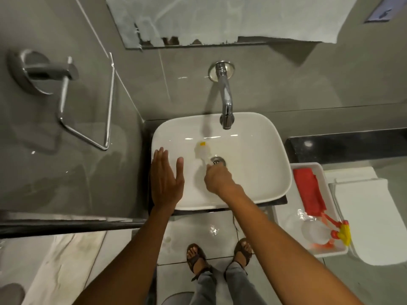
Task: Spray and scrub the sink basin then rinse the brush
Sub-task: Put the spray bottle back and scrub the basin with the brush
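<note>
1. Head view, sink [264, 177]: a white basin with rounded corners sits on a dark counter, below a chrome tap [226, 102] fixed to the grey wall. No stream of water shows under the spout, so the tap appears to be off.

2. Head view, right hand [219, 178]: the fingers are curled into a closed grip around the near end of the brush [202, 150]. The pale, see-through handle runs up and to the left from the fist. Its head, tipped with a small yellow mark, lies on the basin floor just left of the drain [218, 161]. The low angle probably serves to press the bristles flat against the porcelain; the brush is blurred, which suggests a scrubbing stroke.

3. Head view, left hand [167, 179]: it is flat and empty, the 4 fingers held close together and the thumb spread apart. It rests on or just above the left rim of the sink; contact cannot be confirmed. The placement likely steadies the body while the other arm works.

4. Head view, tray [284, 219]: a white tray to the right of the sink holds a red cloth [308, 192] and a clear spray bottle [317, 234] lying on its side. The bottle is set down, which suggests that spraying is done and scrubbing is the step in hand; rinsing remains.
</note>
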`<state>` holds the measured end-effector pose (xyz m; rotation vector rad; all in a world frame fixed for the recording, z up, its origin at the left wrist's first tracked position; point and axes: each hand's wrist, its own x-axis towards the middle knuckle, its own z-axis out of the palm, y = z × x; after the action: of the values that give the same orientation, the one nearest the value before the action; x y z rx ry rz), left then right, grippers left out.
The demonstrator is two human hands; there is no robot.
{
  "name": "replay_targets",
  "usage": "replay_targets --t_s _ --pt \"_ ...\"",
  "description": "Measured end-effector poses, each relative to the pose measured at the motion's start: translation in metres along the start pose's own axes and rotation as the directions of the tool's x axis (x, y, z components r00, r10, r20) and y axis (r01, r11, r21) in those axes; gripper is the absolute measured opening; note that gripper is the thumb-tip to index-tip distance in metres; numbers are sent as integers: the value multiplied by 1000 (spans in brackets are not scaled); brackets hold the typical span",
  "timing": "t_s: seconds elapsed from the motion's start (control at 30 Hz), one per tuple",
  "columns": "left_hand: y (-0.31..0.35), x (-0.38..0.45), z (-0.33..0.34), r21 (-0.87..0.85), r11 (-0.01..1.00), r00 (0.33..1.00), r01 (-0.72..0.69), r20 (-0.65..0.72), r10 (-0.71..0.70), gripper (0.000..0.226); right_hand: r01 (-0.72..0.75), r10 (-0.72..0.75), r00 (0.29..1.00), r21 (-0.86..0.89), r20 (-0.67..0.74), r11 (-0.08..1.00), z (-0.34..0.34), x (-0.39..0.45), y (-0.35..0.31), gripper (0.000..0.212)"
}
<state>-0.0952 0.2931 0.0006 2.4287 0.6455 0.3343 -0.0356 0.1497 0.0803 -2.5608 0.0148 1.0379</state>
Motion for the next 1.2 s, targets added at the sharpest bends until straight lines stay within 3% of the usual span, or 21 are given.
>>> replay_targets --t_s 0.07,0.17,0.27,0.37,0.47,0.57,0.63,0.7,0.73,0.8,0.87,1.0,1.13,1.2 --pt "2 8 1 -1 1000 1000 24 7 -24 88 11 -11 1000 -33 3 999 -11 10 -7 44" --pt "8 12 2 9 999 999 33 9 -33 89 96 -47 978 -240 203 966 -17 -2 -3 33" --pt "6 6 3 37 999 1000 22 3 -22 90 77 12 953 -281 303 956 10 -23 11 22" --pt "-2 2 1 44 998 999 40 16 -41 92 30 -25 997 -81 68 996 30 -21 11 37" --pt "-5 3 0 41 998 999 47 14 -47 89 -166 194 975 230 -107 959 6 7 12 51" --pt "-4 3 3 34 998 998 59 34 -60 88 -248 271 949 154 -160 957 -36 21 53 44" --pt "-4 3 3 39 997 997 60 40 -61 88 -247 239 968 -105 -78 963 -52 5 82 41" --pt "-4 4 2 31 998 998 55 37 -56 88 -113 166 980 -377 111 919 -56 -27 89 39" --pt "-4 3 1 24 998 998 56 36 -57 88 -29 129 969 -423 211 906 -52 -42 86 36" --pt "-3 3 0 11 998 998 57 32 -57 90 60 71 916 -310 395 949 -39 -67 69 23" --pt "-1 2 -1 -7 998 998 63 27 -63 92 112 3 897 -234 443 966 -18 -79 43 11" --pt "-1 2 -1 -36 996 997 82 17 -81 93 120 -80 955 -126 286 985 31 -61 -18 32" --pt "-4 3 1 -34 997 998 65 -3 -65 90 -96 104 994 179 -36 979 22 -18 -29 44" --pt "-4 3 2 -39 997 998 63 -7 -63 89 -133 157 980 183 -125 974 2 0 -9 45"
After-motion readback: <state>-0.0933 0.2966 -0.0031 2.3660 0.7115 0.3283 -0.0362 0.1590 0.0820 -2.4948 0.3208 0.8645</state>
